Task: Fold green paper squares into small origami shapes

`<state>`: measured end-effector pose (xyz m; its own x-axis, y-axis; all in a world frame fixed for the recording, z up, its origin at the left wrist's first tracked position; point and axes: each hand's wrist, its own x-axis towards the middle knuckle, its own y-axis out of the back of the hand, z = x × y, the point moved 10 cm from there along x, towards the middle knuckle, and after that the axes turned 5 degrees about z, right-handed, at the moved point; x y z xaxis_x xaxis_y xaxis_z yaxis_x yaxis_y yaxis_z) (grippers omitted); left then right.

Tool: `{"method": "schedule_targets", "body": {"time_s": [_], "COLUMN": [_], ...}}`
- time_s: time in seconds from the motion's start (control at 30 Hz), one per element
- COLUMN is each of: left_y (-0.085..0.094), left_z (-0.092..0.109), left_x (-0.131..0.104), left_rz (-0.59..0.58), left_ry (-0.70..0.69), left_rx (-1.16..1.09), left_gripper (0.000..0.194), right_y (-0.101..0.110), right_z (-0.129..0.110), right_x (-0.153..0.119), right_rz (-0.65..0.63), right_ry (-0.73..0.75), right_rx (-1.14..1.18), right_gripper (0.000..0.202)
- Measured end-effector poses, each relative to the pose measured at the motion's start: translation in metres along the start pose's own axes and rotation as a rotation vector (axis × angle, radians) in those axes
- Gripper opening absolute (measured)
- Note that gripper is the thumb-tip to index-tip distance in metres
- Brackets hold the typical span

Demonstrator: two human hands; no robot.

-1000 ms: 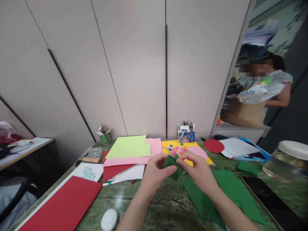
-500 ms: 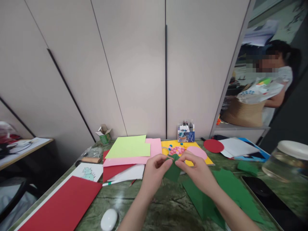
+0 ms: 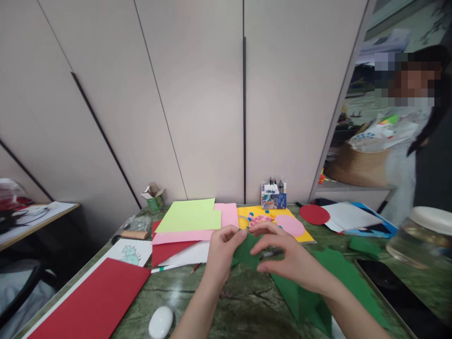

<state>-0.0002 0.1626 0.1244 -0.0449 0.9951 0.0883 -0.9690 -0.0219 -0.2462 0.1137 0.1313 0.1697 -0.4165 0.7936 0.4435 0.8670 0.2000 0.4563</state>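
My left hand [image 3: 225,252] pinches a small piece of green paper [image 3: 247,252] between thumb and fingers, above the middle of the table. Close on its right is my right hand [image 3: 284,252], with thumb and fingers spread apart. Its upper fingertips reach the top edge of the green piece; whether they touch it I cannot tell. Larger green paper sheets [image 3: 349,287] lie under and beside my right forearm. Behind the hands, a yellow sheet [image 3: 252,212] bears pink and blue bits and a pink paper circle [image 3: 289,225].
Left are a red sheet [image 3: 93,299], a white mouse-shaped object [image 3: 161,322] and stacked coloured paper [image 3: 189,216]. Right are a black phone-like slab [image 3: 391,292], a lidded jar [image 3: 420,240] and a red circle [image 3: 315,214]. A pen box [image 3: 273,195] stands behind. A person [image 3: 413,122] is at the right.
My right hand has opened from its pinch, its fingers spreading. The green piece has shifted slightly left with my left hand. The person at the right has moved further right.
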Motion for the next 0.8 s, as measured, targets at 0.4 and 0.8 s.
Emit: {"method": "schedule_targets", "body": {"time_s": [0.4,0.8], "left_y": [-0.0013,-0.0022], "left_z": [-0.002,-0.0041], "left_x": [-0.0016,-0.0026], "left_rz": [-0.01,-0.016], "left_ry": [0.025,0.043], "left_rx": [0.052,0.03], "left_gripper": [0.028,0.029], "right_y": [0.0011,0.0004], "right_z": [-0.0013,-0.0033], "right_x": [-0.0006,0.0002], "right_rz": [-0.022,-0.036], "right_ry": [0.02,0.048], "right_rx": [-0.044,-0.079], "right_gripper": [0.017,0.011]}}
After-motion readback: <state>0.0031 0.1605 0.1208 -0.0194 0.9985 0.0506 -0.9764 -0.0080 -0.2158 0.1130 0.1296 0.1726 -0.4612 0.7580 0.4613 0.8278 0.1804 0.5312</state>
